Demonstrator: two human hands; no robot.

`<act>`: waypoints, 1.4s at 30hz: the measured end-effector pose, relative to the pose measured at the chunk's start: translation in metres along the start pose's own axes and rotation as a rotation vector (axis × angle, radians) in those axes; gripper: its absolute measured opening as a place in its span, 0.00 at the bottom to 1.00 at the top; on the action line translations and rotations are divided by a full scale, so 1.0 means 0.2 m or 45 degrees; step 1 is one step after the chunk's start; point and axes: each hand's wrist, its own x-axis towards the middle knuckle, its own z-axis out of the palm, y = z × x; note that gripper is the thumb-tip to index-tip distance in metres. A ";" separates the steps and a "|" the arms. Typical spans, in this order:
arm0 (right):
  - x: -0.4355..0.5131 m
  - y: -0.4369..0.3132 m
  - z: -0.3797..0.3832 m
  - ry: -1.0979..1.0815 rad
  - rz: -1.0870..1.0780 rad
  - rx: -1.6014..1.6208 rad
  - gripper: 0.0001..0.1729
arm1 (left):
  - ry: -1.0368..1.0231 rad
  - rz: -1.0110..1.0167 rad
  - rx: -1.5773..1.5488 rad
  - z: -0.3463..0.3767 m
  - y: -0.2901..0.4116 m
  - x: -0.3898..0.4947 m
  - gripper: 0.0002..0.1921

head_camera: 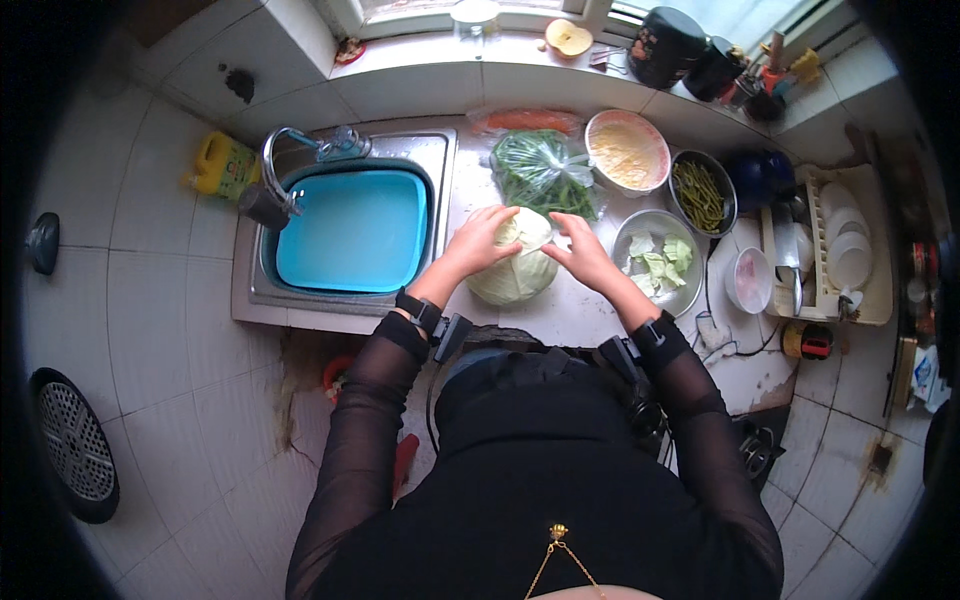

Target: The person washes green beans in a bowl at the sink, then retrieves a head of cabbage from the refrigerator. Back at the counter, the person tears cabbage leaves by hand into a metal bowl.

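A pale green head of cabbage (517,274) sits on the countertop in front of me. My left hand (484,238) rests on its upper left side with the fingers spread. My right hand (581,251) is at its upper right edge, thumb and fingers apart; whether the fingertips touch the leaves I cannot tell. Right of my right hand, a metal colander (696,277) holds torn cabbage leaves (656,264). Just beyond the cabbage lies a clear plastic bag of green vegetables (536,161).
Left is a sink (450,161) holding a blue basin (349,232) under a faucet (274,161). Behind stand a film-covered bowl (626,150) and a bowl of green beans (699,193). At right are a small white bowl (748,279) and a dish rack (821,247) with a cleaver (785,236).
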 end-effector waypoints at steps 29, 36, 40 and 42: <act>-0.04 0.06 0.44 0.159 0.435 0.407 0.46 | 0.203 -0.522 -1.094 0.11 -0.29 -0.44 0.33; -0.09 -0.05 0.28 0.118 0.459 0.607 0.43 | -0.037 -0.776 -0.899 -0.10 -0.21 -0.53 0.30; -0.18 -0.06 0.09 0.043 0.403 0.980 0.37 | -0.044 -0.882 -0.970 -0.20 -0.27 -0.59 0.22; -0.23 -0.05 0.02 -0.029 0.421 1.178 0.33 | 0.002 -0.873 -1.078 -0.20 -0.28 -0.60 0.21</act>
